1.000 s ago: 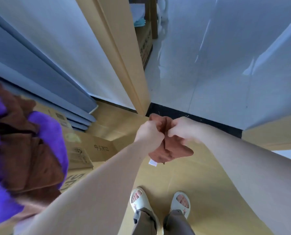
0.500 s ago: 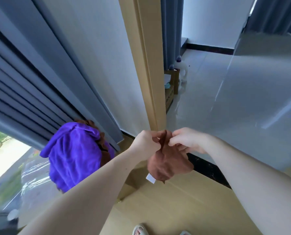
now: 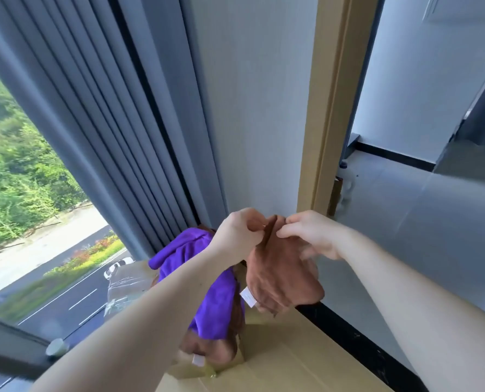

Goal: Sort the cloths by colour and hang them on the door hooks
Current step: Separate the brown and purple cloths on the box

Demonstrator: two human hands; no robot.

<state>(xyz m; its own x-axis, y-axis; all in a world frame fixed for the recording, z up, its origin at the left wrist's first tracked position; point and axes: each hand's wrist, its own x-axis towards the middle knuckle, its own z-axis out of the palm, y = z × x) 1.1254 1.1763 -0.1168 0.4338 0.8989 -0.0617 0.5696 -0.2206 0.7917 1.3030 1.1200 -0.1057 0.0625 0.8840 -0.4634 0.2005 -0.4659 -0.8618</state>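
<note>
Grey curtain (image 3: 108,123) and window fill my left; the tan door frame (image 3: 330,108) rises just ahead. My left hand (image 3: 239,236) and right hand (image 3: 312,236), equally near, pinch the brown cloth (image 3: 283,278) by its top edge, so it hangs lengthwise straight down below my fingers. No hook shows. The purple cloth (image 3: 207,292) lies heaped under my left forearm. Since half a second ago my gaze has lifted; the pinch is unchanged.

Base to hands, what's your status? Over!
Left hand and right hand both pinching the brown cloth at its top edge. Cloth hangs free. Purple cloth heaped to its left. No hooks in view, nothing blocking.
</note>
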